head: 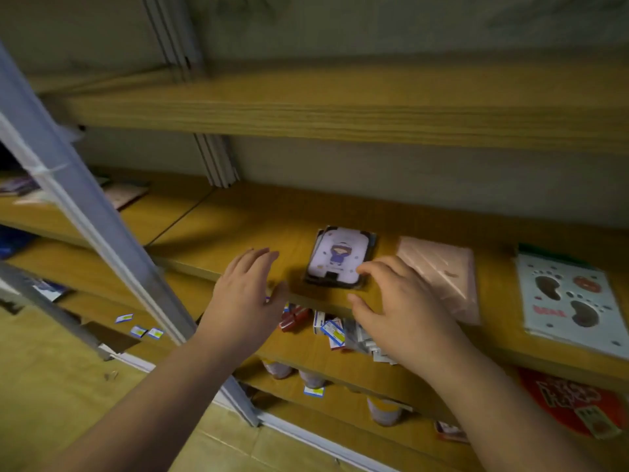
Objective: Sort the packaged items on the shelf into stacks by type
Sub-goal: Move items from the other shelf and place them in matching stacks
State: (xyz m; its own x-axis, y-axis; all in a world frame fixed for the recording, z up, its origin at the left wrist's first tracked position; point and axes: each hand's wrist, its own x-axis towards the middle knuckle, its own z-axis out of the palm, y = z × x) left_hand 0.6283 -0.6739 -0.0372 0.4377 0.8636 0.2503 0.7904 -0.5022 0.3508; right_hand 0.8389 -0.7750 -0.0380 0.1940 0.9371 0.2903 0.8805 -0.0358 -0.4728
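Observation:
A small stack of dark-framed packages with a cartoon figure on a pale purple card (341,256) lies on the wooden shelf (238,240). To its right lies a pink wrapped pack (442,277), and further right a white pack printed with paw and footprint shapes (575,301). My left hand (243,298) hovers open, fingers spread, left of the cartoon stack, apart from it. My right hand (398,301) is open at the stack's lower right corner, fingertips close to its edge and over the pink pack's left side. Neither hand holds anything.
A grey metal upright (88,226) slants across the left. The shelf below holds small red and blue-white boxes (332,327); lower shelves hold jars (384,410) and a red round package (575,403). More flat packs (126,194) lie on the left shelf section. Another wooden shelf (340,110) is overhead.

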